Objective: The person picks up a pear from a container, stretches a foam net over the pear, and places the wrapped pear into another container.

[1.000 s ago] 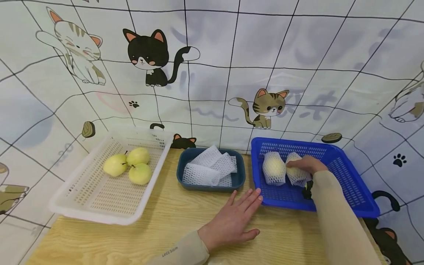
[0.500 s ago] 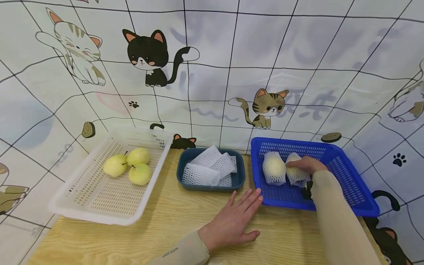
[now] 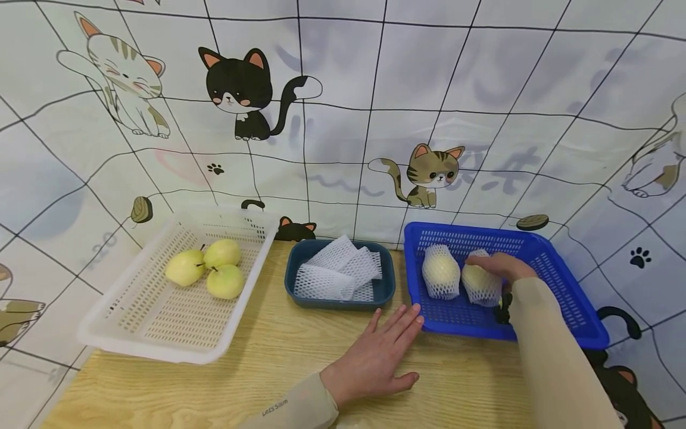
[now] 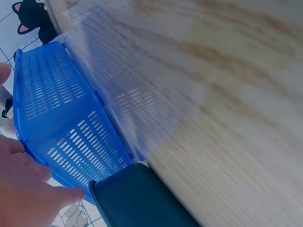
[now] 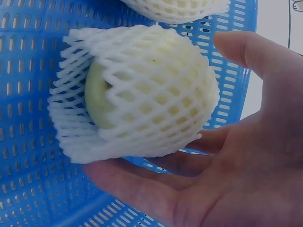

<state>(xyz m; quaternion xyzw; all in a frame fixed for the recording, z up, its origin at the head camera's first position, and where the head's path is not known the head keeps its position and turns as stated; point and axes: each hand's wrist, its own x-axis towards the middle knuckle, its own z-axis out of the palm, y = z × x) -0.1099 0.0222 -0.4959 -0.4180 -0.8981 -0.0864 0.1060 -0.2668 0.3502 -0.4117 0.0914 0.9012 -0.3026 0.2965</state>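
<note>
My right hand (image 3: 506, 266) is inside the blue basket (image 3: 482, 229) beside a pear in a white foam net (image 3: 481, 286). In the right wrist view the thumb stands away from this netted pear (image 5: 156, 90), and the loosely bent fingers lie along its lower side. The net's loose end leaves part of the green skin bare. Another netted pear (image 3: 440, 271) lies to its left in the basket. My left hand (image 3: 375, 360) lies flat on the wooden table with fingers spread, fingertips right at the basket's front left corner.
A dark teal tub (image 3: 292, 292) with several white foam nets (image 3: 327, 282) stands left of the blue basket. Farther left, a white basket (image 3: 214, 354) holds three yellow-green pears (image 3: 225, 281). A cat-patterned cloth (image 3: 343, 137) hangs behind the table (image 3: 268, 351).
My right hand has drawn slightly back to the right from the netted pear, showing more of it. My left hand stays in place.
</note>
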